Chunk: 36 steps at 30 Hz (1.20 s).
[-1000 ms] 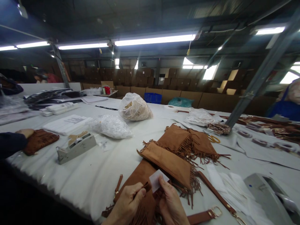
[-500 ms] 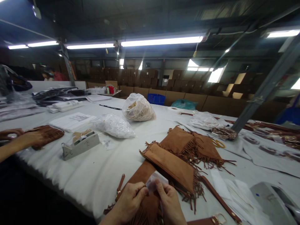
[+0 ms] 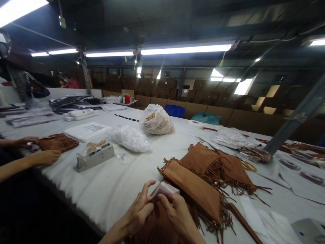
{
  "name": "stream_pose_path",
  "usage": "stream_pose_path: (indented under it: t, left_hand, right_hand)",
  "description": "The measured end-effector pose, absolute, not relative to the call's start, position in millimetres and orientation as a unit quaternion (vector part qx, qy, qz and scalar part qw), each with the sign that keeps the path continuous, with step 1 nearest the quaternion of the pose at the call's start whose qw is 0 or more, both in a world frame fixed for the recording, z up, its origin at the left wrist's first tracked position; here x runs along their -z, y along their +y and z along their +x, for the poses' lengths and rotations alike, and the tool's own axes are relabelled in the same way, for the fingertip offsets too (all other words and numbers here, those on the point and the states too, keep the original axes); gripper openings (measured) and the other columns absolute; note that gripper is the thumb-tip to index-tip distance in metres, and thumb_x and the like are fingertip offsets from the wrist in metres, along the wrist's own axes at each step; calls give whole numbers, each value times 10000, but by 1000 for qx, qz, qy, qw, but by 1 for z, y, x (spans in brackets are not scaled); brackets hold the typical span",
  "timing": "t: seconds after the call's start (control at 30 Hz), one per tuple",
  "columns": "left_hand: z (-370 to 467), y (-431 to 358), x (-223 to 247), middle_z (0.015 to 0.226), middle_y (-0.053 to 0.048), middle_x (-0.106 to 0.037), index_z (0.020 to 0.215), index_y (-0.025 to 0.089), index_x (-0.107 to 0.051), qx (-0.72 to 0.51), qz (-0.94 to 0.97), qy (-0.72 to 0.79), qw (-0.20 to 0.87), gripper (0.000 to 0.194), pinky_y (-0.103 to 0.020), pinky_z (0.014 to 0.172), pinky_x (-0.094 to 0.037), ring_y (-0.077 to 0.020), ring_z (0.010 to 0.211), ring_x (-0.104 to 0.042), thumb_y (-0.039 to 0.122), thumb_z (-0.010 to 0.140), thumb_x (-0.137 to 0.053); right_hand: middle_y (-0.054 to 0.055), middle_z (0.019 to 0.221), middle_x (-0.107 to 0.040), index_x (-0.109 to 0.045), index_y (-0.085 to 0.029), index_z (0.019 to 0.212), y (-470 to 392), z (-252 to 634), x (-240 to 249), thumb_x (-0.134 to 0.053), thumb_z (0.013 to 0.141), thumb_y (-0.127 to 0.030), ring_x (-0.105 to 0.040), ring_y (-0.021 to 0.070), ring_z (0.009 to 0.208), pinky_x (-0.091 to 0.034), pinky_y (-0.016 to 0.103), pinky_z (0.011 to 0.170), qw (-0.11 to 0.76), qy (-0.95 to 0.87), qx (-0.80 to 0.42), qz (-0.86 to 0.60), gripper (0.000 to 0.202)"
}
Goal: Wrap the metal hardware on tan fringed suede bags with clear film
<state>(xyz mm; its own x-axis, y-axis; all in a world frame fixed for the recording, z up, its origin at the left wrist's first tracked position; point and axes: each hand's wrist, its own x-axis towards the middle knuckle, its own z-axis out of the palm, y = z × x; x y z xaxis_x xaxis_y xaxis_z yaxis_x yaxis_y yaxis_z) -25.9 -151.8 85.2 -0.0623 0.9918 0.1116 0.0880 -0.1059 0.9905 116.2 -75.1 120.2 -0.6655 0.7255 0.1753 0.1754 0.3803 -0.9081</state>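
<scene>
Near the front edge of the table, my right hand (image 3: 177, 213) pinches a thin white sheet (image 3: 166, 189) over a brown fringed suede piece (image 3: 157, 225). Beside it on the left, my left hand (image 3: 139, 211) has its index finger raised and its other fingers at the sheet's edge; whether it grips anything is unclear. A flat brown pouch with fringe (image 3: 195, 186) lies just right of my hands. More brown fringed pouches (image 3: 200, 156) lie behind that one. A brown strap (image 3: 243, 222) runs along their right side.
A grey tape dispenser (image 3: 95, 157) stands left of centre, with clear plastic bags (image 3: 130, 138) behind it. Another person's hands (image 3: 45, 157) touch a brown fringed piece (image 3: 59, 142) at the left. Yellow scissors handles (image 3: 248, 165) and a slanted metal post (image 3: 294, 117) are at the right.
The view has turned left, shifting the scene rightward. My left hand's index finger has lifted, and the white sheet now stands more folded in my right hand. The other person's hands have moved apart.
</scene>
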Motion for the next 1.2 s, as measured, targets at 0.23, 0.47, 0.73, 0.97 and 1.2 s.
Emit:
stream_pose_path:
  t: [0.23, 0.47, 0.73, 0.97, 1.2]
  left_hand:
    - [-52, -167, -71, 877, -7, -618, 1375, 245, -213, -543, 516, 499, 435, 641, -265, 742, -405, -144, 789, -548, 258, 822, -537]
    - [-57, -191, -38, 926, -55, -651, 992, 181, -611, -520, 528, 547, 389, 252, -289, 788, -425, -209, 880, -582, 325, 887, -432]
    - [-52, -160, -53, 761, -23, -628, 943, 148, -587, -575, 484, 545, 373, 250, -241, 665, -406, -151, 721, -550, 362, 864, -486]
    - [-66, -173, -25, 1059, -89, -623, 1108, 186, -550, -547, 524, 534, 376, 310, -322, 910, -396, -209, 1020, -543, 357, 851, -525]
    - [-68, -183, -4, 832, -35, -610, 971, 157, -607, -568, 444, 564, 403, 312, -275, 743, -433, -167, 806, -570, 425, 861, -492]
  right_hand:
    - [30, 681, -658, -683, -162, 747, -82, 92, -116, -611, 780, -409, -561, 170, 630, -404, 248, 584, 323, -740, -508, -302, 260]
    - [54, 727, -683, -707, -162, 732, -69, 92, -118, -618, 782, -411, -579, 223, 725, -424, 294, 680, 294, -781, -462, -300, 268]
    - [47, 681, -688, -711, -150, 674, -73, 79, -108, -646, 742, -414, -572, 208, 666, -420, 271, 628, 270, -766, -503, -294, 280]
    - [-15, 525, -561, -645, -135, 546, -68, 73, -88, -680, 690, -463, -431, 114, 523, -331, 222, 526, 255, -688, -606, -307, 359]
    - [-5, 580, -598, -661, -130, 577, -76, 67, -76, -696, 683, -450, -459, 122, 565, -354, 216, 553, 219, -679, -635, -294, 340]
